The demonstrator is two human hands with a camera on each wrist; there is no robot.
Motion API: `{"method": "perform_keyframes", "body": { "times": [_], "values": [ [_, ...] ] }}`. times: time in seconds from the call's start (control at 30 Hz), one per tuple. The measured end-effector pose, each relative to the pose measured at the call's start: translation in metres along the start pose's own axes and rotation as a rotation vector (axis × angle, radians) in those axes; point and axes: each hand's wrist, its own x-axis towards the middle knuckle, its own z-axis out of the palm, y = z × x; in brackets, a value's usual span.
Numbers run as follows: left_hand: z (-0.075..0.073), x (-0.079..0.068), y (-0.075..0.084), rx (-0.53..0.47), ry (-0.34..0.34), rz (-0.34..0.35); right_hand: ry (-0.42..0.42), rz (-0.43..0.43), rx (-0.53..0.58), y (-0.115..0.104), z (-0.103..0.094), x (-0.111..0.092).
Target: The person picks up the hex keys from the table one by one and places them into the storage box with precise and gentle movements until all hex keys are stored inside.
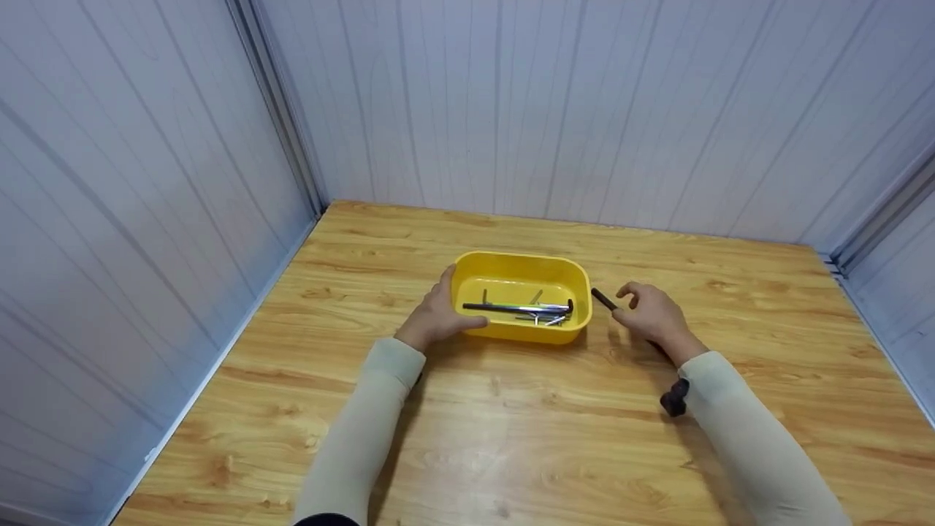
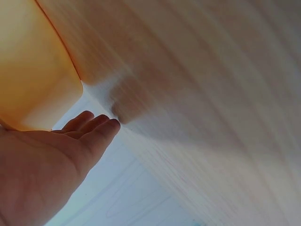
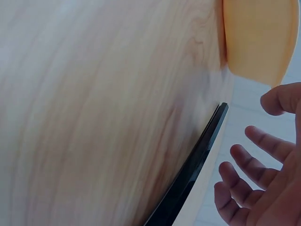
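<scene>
My left hand (image 1: 434,313) holds the left end of a yellow plastic box (image 1: 526,334), its thumb over the near rim and its fingers along the end wall. Those fingers (image 2: 96,134) lie fairly straight beside the box wall in the left wrist view. Inside the box are a long L-shaped hex key (image 1: 504,309) and several smaller metal keys (image 1: 551,319). My right hand (image 1: 650,314) hovers by a black faceted rod (image 1: 603,299) on the table, partly hidden under it. In the right wrist view, the loosely bent fingers stand apart from the rod (image 3: 188,172).
The box and rod lie on a wood-grain table (image 1: 482,438). Pale wall panels (image 1: 511,109) rise behind the table and along its left side, with another panel (image 1: 902,292) at the right. A dark wrist device (image 1: 674,398) sits at my right cuff.
</scene>
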Motion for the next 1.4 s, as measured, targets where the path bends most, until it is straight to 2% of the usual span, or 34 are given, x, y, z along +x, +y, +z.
{"method": "perform_keyframes", "body": {
  "times": [0.37, 0.53, 0.93, 1.4],
  "values": [
    [0.000, 0.000, -0.002, -0.013, 0.006, 0.031, -0.130, 0.095, -0.019, 0.011, 0.004, -0.005],
    [0.000, 0.000, -0.001, 0.004, 0.005, 0.013, -0.119, 0.095, -0.031, 0.015, 0.006, -0.004],
    [0.002, 0.002, -0.003, -0.027, 0.013, 0.031, -0.095, 0.039, -0.091, 0.019, 0.008, -0.003],
    [0.003, 0.001, -0.002, 0.020, -0.005, 0.008, -0.082, 0.016, -0.130, 0.015, 0.011, -0.010]
  ]
}}
